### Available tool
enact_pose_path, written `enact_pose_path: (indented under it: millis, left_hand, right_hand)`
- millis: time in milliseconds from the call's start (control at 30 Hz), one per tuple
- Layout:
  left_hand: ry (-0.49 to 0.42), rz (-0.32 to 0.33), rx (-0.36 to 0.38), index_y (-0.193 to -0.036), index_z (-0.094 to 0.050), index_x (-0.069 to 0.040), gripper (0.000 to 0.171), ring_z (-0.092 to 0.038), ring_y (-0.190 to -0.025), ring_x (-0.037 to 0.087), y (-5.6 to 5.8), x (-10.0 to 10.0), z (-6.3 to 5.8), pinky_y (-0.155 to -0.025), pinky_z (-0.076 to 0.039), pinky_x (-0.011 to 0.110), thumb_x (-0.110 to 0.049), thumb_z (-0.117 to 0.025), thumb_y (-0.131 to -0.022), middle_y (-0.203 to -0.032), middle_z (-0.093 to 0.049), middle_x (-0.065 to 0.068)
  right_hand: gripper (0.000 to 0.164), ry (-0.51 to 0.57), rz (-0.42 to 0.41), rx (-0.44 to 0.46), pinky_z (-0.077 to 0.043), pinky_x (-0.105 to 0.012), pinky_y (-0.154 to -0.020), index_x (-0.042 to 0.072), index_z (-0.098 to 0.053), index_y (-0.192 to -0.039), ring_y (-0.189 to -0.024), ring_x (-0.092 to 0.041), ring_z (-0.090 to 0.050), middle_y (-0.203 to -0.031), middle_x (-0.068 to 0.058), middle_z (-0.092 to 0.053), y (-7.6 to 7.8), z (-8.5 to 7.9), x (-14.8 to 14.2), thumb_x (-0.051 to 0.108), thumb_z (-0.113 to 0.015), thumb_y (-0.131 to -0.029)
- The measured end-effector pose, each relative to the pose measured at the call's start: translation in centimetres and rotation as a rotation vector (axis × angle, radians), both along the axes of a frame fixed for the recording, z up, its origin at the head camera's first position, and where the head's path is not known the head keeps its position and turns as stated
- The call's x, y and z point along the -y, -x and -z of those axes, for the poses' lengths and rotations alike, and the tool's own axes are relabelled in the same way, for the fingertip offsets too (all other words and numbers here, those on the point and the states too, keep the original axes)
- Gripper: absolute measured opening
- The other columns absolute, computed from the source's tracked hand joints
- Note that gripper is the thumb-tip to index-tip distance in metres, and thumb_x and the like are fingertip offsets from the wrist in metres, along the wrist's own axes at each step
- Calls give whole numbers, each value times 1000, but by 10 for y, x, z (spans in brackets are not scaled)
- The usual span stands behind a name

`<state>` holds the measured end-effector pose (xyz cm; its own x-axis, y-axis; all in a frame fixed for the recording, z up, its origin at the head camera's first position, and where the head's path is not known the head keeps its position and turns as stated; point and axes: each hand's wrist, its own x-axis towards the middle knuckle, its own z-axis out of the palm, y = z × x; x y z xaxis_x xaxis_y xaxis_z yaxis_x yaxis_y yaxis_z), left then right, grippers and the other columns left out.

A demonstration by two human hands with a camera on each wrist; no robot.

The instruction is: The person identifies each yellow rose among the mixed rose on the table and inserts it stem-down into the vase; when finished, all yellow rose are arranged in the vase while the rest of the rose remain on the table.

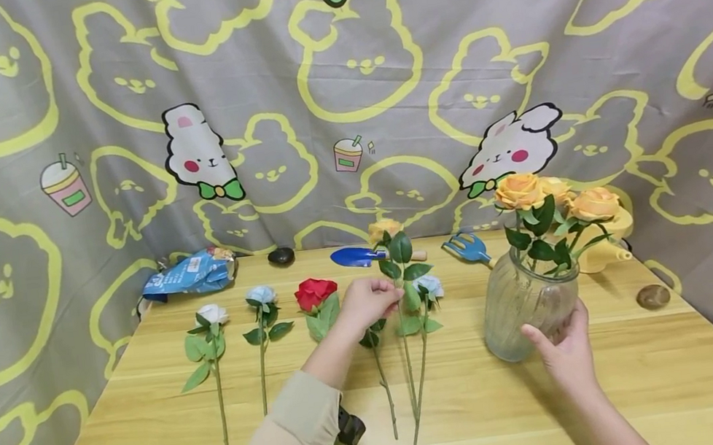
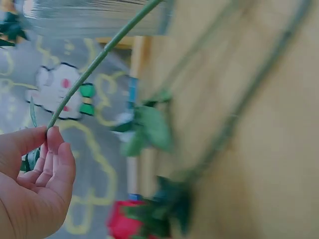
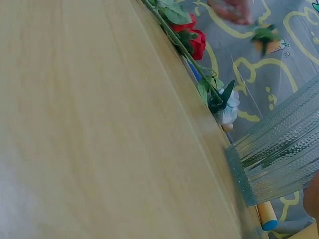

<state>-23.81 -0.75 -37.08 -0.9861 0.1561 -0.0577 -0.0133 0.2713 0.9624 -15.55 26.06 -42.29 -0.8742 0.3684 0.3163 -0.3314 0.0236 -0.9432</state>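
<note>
My left hand pinches the green stem of an orange-yellow rose between thumb and fingertips, its bloom upward and its stem hanging down. My right hand grips the ribbed glass vase low on its side, and the vase leans a little to the right. Several orange roses stand in it, their stems showing through the glass in the right wrist view. Near the left hand lie a red rose and a light blue rose; another stem runs there, its bloom hidden behind the hand.
Farther left lie a white rose and another light blue rose. Along the back are a blue bag, a dark stone, a blue trowel and a blue hand fork. A yellow watering can and a brown stone are at right.
</note>
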Motion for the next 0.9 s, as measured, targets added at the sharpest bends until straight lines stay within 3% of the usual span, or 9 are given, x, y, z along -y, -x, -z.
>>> enact_pose_path:
  millis: [100, 267, 433, 567, 800, 900]
  left_hand:
    - [-51, -12, -63, -81, -64, 0, 14, -62, -63, 19, -3, -1, -23, -61, -53, 28, -14, -67, -81, -69, -64, 8]
    - [-171, -25, -260, -84, -65, 1, 17, -62, -69, 27, -10, -6, -57, -62, -53, 29, -15, -69, -80, -73, -64, 10]
    - [-340, -4, -469, -86, -65, 1, 18, -60, -65, 15, -20, -22, -95, -63, -52, 30, -15, -70, -79, -76, -64, 8]
    - [-438, 12, -631, -85, -66, 4, 17, -57, -62, 11, -26, -42, -122, -57, -49, 25, -11, -71, -78, -76, -65, 10]
    - [-565, 85, -785, -85, -65, 7, 13, -57, -57, 7, -34, -84, -163, -50, -46, 21, -3, -69, -77, -75, -66, 16]
    - [-567, 78, -821, -85, -66, 6, 12, -57, -57, 8, -34, -101, -179, -50, -46, 21, -2, -69, -77, -76, -66, 15]
  right_hand:
    - [77, 0, 4, 3, -32, -15, -95, 15, -22, -134, -116, -15, -38, -123, -1, -38, 0, 1, 0, -20, -57, -75]
    - [77, -8, 11, 2, -32, -16, -96, 15, -22, -134, -117, -14, -38, -123, 0, -38, 0, 2, -1, -20, -57, -75]
    - [77, -12, 11, -10, -31, -17, -97, 14, -23, -134, -117, -15, -37, -124, 0, -37, 1, 2, -1, -20, -58, -75]
    - [77, -14, 11, -16, -30, -17, -97, 14, -22, -134, -117, -15, -37, -124, 0, -37, 1, 2, -2, -20, -57, -74]
    - [77, -2, -2, -19, -31, -16, -97, 14, -22, -135, -117, -15, -36, -124, -1, -37, 1, 1, -2, -20, -57, -75]
    - [77, 0, -6, -19, -31, -16, -97, 14, -22, -135, -118, -15, -36, -124, -1, -37, 1, 2, -1, -19, -58, -75]
